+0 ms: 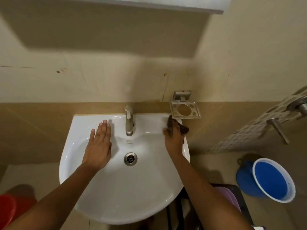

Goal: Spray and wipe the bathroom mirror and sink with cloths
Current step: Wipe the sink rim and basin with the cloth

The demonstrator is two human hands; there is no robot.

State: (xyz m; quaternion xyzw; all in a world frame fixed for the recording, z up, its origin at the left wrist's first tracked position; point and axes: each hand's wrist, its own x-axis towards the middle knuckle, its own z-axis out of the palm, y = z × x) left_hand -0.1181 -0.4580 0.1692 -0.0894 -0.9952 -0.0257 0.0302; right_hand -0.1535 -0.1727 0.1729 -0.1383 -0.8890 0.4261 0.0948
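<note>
Both hands worked: right hand (172, 136) clutched the cloth (177, 126) on the sink (116, 196) ledge; left hand (99, 143) lay flat, bracing. Strokes should run from that grip toward the tap (129, 120).

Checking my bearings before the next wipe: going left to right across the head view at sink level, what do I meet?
Left hand, flat on the sink → tap → right hand holding the dark cloth → blue bucket.

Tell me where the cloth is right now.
In the head view, the dark cloth is under the right hand on the sink rim's back right corner, just below the wall-mounted soap dish.
</note>
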